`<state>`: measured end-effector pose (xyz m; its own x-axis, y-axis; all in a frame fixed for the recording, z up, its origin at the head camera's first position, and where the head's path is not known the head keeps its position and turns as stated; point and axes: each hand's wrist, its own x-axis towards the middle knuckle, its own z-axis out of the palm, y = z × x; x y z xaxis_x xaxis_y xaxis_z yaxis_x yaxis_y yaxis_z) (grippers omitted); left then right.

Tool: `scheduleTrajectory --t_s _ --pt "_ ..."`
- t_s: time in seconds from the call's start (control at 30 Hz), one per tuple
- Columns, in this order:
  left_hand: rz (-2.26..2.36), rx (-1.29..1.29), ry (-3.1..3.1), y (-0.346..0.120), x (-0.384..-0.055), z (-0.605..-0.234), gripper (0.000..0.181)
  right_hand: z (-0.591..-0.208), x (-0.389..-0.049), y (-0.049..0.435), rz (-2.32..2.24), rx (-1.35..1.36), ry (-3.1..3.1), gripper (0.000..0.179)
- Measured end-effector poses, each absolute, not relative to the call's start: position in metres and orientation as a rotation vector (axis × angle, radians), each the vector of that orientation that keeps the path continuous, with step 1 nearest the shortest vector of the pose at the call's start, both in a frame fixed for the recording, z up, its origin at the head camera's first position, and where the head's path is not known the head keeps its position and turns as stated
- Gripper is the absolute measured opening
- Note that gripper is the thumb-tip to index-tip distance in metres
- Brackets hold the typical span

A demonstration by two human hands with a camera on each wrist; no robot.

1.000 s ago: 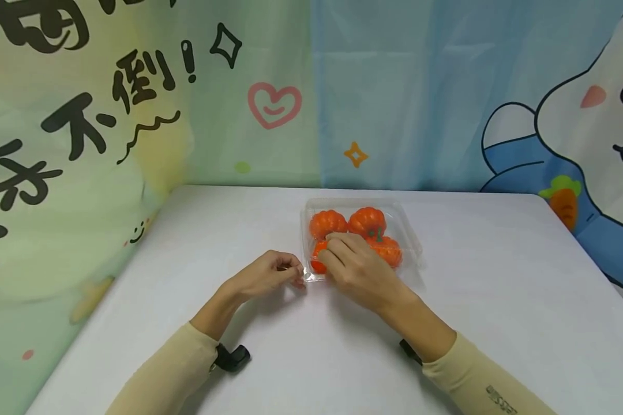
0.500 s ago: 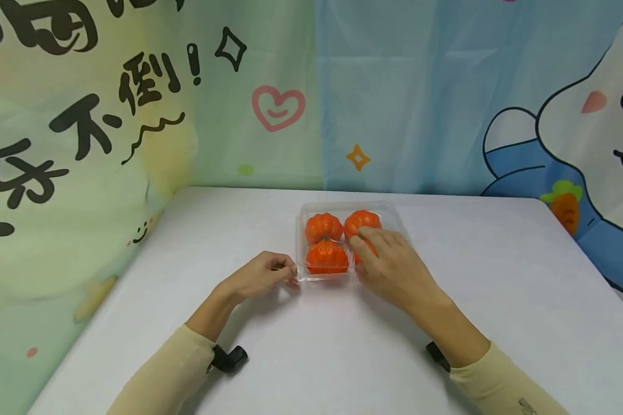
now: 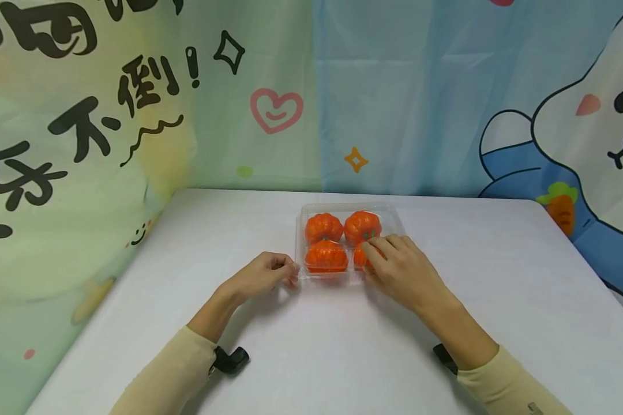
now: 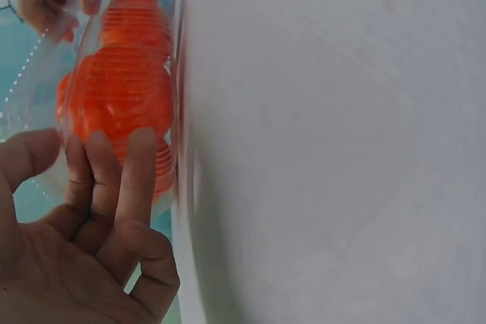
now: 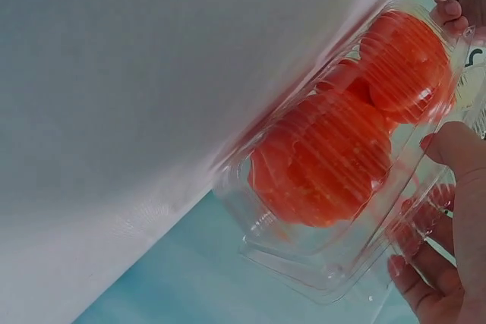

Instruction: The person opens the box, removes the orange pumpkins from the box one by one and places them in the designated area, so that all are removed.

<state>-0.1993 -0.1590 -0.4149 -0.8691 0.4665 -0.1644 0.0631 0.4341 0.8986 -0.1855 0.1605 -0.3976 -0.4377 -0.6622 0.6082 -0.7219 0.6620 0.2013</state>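
Observation:
A clear plastic container holds several orange toy pumpkins with green stems. At its left front corner my left hand pinches the rim: in the left wrist view the thumb lies on one side and the fingers against the ribbed wall. My right hand is over the right front pumpkin, partly hiding it. In the right wrist view its thumb is above the rim, spread from the fingers and apart from the nearest pumpkin. The left front pumpkin sits behind the container's front wall.
The container stands on a white table near its back edge. A printed cloth backdrop hangs behind and to the left. Each wrist wears a small black camera, the left one showing below the sleeve end.
My right hand has moved from the left front of the container to the right front, uncovering the left front pumpkin, then drawn slightly back. My left hand has stayed at the corner.

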Motion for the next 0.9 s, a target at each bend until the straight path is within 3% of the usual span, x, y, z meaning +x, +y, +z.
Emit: scheduleTrajectory --t_s 0.4,0.63,0.9 --pt "1.404 0.503 2.297 -0.158 -0.198 -0.415 0.017 -0.393 -0.182 0.162 0.093 1.073 -2.209 0.055" --pt "1.4 0.51 2.294 -0.156 -0.201 -0.413 0.018 -0.394 -0.179 0.18 0.083 0.982 -2.268 0.045" --pt "1.403 0.506 2.292 -0.156 -0.204 -0.412 0.018 -0.396 -0.178 0.193 0.119 1.015 -2.279 0.053"
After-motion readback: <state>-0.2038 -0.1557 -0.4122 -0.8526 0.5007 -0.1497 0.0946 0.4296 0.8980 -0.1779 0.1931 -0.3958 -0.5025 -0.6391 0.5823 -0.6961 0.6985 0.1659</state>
